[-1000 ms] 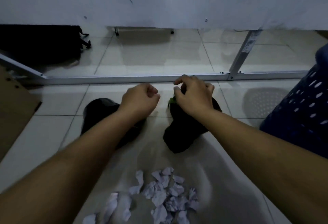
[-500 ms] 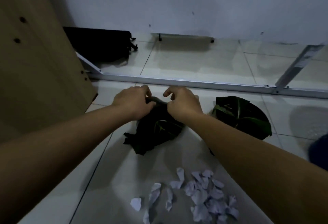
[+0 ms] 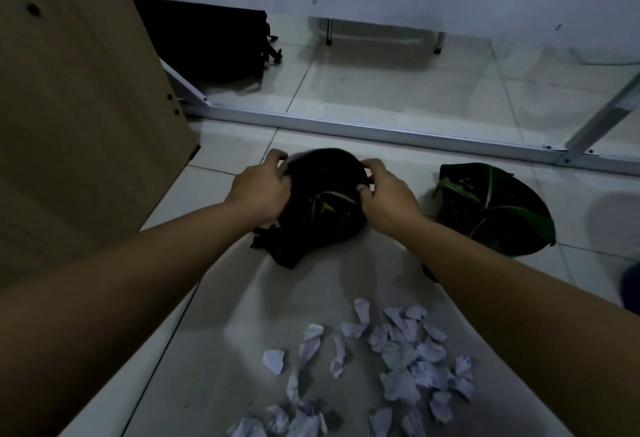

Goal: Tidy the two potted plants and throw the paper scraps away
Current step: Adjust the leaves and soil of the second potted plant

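Switching pots: both hands have left the right potted plant, now on the floor beside. Left hand and right hand pinch the left plant's black grow bag rim. Paper scraps untouched, nearer.

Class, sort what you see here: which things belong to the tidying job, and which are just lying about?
Part of the job:
- left plant, gripped by both hands
- right plant
- paper scraps

Just lying about:
- brown board
- black bag
- white metal frame
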